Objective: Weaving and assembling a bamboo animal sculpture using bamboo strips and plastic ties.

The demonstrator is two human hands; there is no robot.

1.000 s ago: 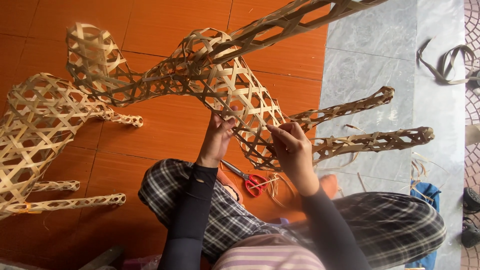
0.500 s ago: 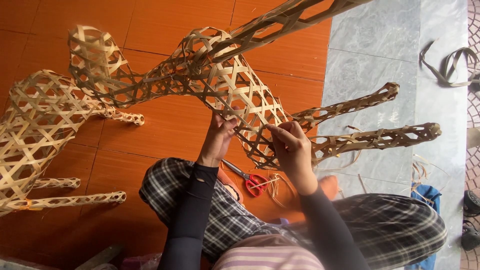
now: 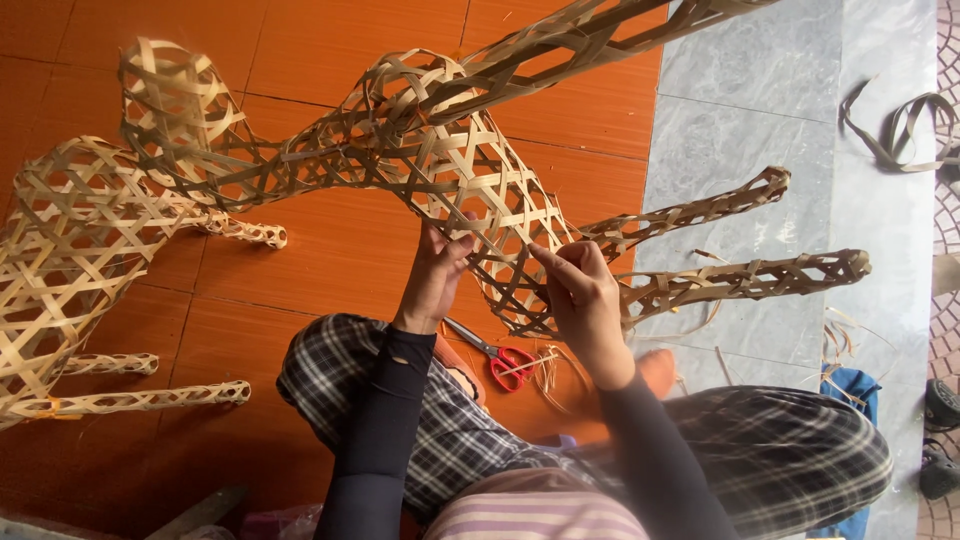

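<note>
A woven frame [image 3: 450, 180] sits above the lap; scissors [image 3: 497, 355] lie under it; a second frame [image 3: 70, 260] stands left.

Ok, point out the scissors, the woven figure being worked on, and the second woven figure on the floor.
scissors [image 3: 512, 362]: head view, red handle.
woven figure [image 3: 455, 165]: head view, its body.
second woven figure [image 3: 70, 250]: head view, its body, at left.

tan woven bamboo frame [image 3: 450, 180], red-handled scissors [image 3: 505, 360], orange floor tiles [image 3: 330, 60]
</note>
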